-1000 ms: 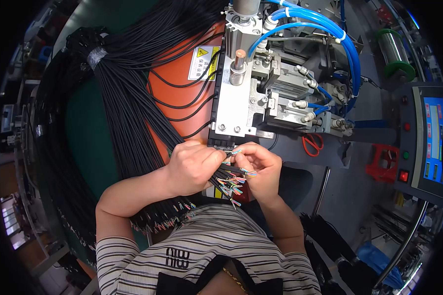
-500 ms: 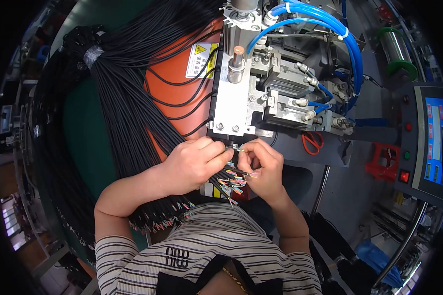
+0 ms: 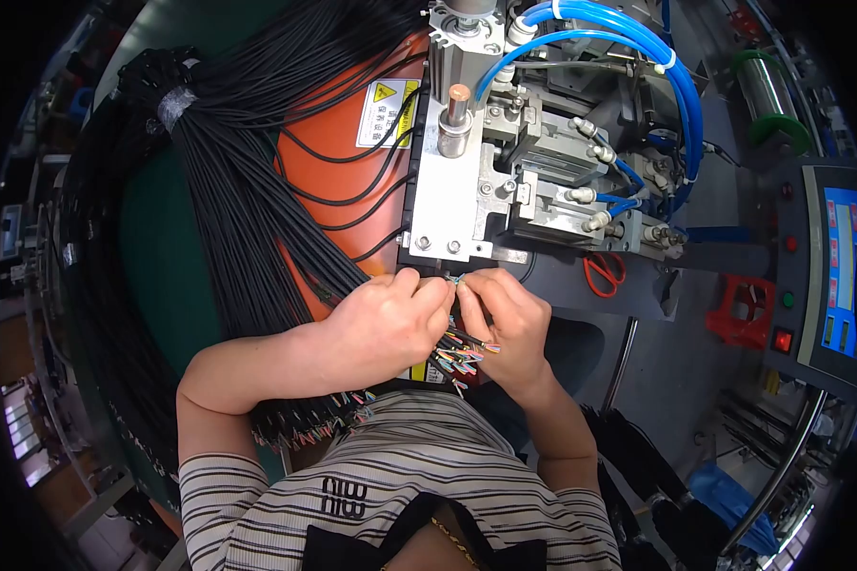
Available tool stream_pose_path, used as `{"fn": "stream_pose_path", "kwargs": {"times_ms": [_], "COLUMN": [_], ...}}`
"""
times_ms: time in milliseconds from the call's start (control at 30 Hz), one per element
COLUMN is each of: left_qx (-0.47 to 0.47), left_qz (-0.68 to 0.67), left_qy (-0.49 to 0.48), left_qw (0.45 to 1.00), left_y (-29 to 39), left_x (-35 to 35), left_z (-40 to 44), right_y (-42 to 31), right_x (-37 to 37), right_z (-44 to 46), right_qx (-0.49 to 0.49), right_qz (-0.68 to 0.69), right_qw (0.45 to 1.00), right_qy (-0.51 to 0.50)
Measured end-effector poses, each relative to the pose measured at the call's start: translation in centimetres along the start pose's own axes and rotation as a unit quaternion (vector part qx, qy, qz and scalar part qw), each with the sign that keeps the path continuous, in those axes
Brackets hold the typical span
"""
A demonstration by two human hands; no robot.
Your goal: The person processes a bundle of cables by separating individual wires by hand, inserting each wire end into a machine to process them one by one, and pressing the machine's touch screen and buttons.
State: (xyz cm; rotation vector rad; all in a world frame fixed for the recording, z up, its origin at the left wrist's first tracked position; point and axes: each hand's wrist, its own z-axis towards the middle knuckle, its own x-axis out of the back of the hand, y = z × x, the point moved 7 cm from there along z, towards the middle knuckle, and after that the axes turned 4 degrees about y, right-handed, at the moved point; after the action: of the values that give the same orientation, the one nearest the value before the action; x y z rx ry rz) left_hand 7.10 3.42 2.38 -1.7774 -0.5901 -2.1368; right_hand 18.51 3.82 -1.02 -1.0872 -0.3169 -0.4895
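Just below the front end of the machine's metal block [image 3: 445, 214], my left hand [image 3: 386, 319] and my right hand [image 3: 509, 324] meet with fingertips pinched. Between them show the thin coloured wires [image 3: 455, 280] of a cable end, light blue and green. My left hand's fingers are closed on this cable end, its black sheath mostly hidden. Thumb and index finger of my right hand pinch the wire tips. Below the hands, several black cables [image 3: 459, 357] stick out with stripped ends in pink, yellow, white and green, some touching my right palm.
A thick tied bundle of black cables [image 3: 248, 219] lies over the orange surface [image 3: 328, 157] at left. Blue air hoses [image 3: 681, 95] curve above the machine's cylinders. Red-handled scissors [image 3: 604, 274] lie to the right, near a control panel [image 3: 833, 276] and red stool [image 3: 738, 312].
My left hand has shifted slightly right and its fingers have curled closer to my right fingertips. The wires between the fingertips now show more blue-green. The stripped ends below have moved a little.
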Motion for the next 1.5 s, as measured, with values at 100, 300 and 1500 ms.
{"fn": "stream_pose_path", "kwargs": {"times_ms": [100, 300, 1500], "left_qx": [-0.004, -0.005, 0.012], "left_qz": [0.006, -0.021, -0.035], "left_qy": [0.017, 0.036, 0.024], "left_qw": [1.0, 0.999, 0.999], "left_y": [0.2, -0.2, -0.6], "left_x": [0.0, 0.4, 0.0], "left_z": [0.3, 0.3, 0.0], "right_y": [0.3, 3.4, 0.9], "right_x": [0.0, -1.0, -0.1], "right_z": [0.5, -1.1, 0.3], "right_qx": [-0.035, -0.072, -0.043], "right_qz": [-0.011, 0.051, 0.027], "right_qw": [0.997, 0.995, 0.998], "right_qy": [-0.06, -0.053, -0.047]}}
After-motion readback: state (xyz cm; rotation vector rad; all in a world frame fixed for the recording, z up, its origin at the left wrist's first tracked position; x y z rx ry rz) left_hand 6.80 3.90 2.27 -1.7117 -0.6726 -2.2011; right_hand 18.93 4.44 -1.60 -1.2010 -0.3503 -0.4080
